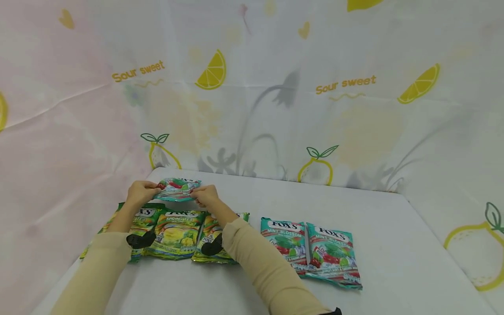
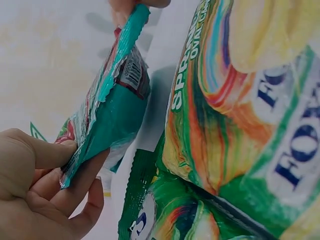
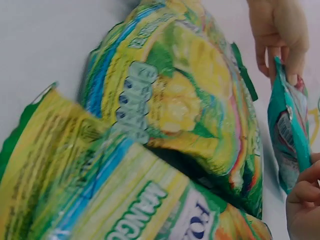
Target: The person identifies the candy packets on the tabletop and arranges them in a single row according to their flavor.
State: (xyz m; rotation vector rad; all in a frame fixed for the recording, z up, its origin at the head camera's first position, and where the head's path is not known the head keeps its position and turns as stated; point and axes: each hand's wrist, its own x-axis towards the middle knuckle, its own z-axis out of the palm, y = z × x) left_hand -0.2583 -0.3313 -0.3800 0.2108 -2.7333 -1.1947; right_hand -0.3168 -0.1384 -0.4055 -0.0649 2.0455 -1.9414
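Note:
A teal Fox's candy bag (image 1: 176, 190) is held up above the far left of the table, stretched between both hands. My left hand (image 1: 138, 193) pinches one end of it, thumb on one face and fingers behind. At the other end, my right hand (image 1: 206, 196) grips the edge. In the left wrist view the teal bag (image 2: 117, 117) appears edge-on, its barcode showing. Below the hands lie green-and-yellow Fox's bags, among them a Spring Tea bag (image 1: 175, 234) in the middle and another bag (image 1: 214, 234) partly behind my right forearm.
Two teal Mint Blossom bags lie side by side to the right: one bag (image 1: 283, 240) nearer the middle, another bag (image 1: 334, 256) beyond it. A white table (image 1: 393, 245) carries everything. Lemon-printed cloth (image 1: 256, 109) hangs behind and at the sides.

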